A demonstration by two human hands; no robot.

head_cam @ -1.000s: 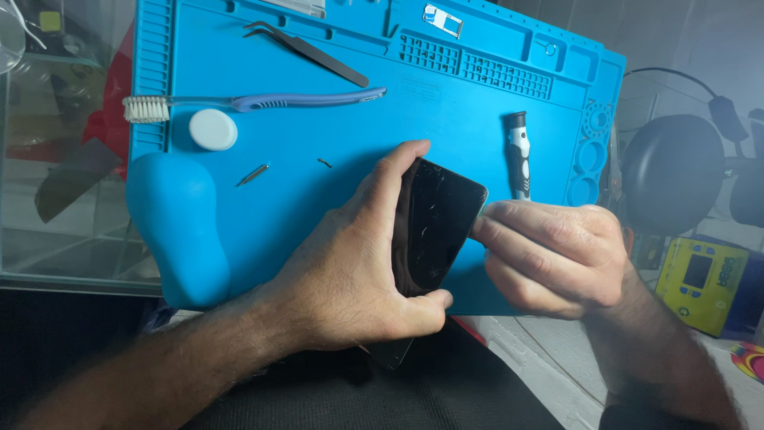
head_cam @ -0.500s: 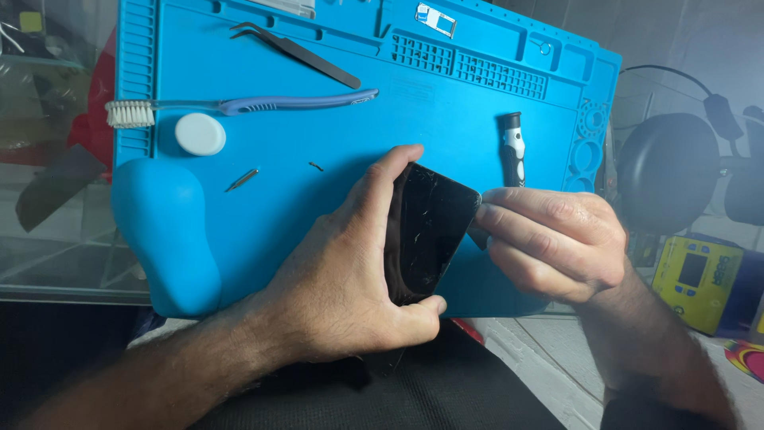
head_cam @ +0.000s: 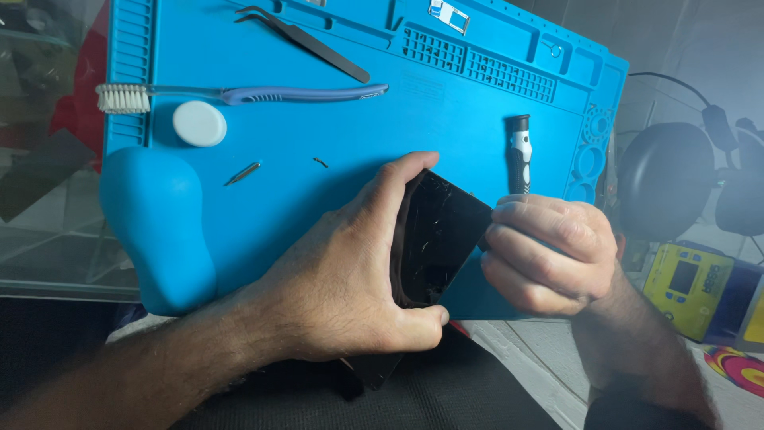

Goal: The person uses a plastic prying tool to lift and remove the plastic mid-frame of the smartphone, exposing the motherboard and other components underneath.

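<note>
Holding a black phone [head_cam: 436, 239] up on edge, my left hand [head_cam: 342, 295] wraps around its near side: thumb [head_cam: 410, 318] under the lower edge, index finger curled over the top corner. That grip is closed firm on the phone. The glass faces toward my right hand and shows fine cracks and scuffs.

My right hand [head_cam: 545, 255] sits just right of the left grip, fingers folded into a loose fist, the fingertips [head_cam: 497, 215] touching the phone's right edge. I cannot tell whether something thin is pinched between those fingers; they are closed, pressed against the phone's side.

Both hands hover over the near right part of a blue silicone work mat [head_cam: 334, 103], which lies on the surface. Just beyond the right hand, a small screwdriver handle [head_cam: 518, 155], black and white, lies on the mat. Beyond the left grip: a tiny dark screw [head_cam: 320, 162] and a small metal bit [head_cam: 242, 173]. Further away and to the left, a white round cap [head_cam: 199, 123], a toothbrush [head_cam: 247, 95] with a lilac handle, and black tweezers [head_cam: 306, 41].

Right of the right hand, off the mat: black headphones [head_cam: 676, 179] and a yellow device [head_cam: 688, 288].
</note>
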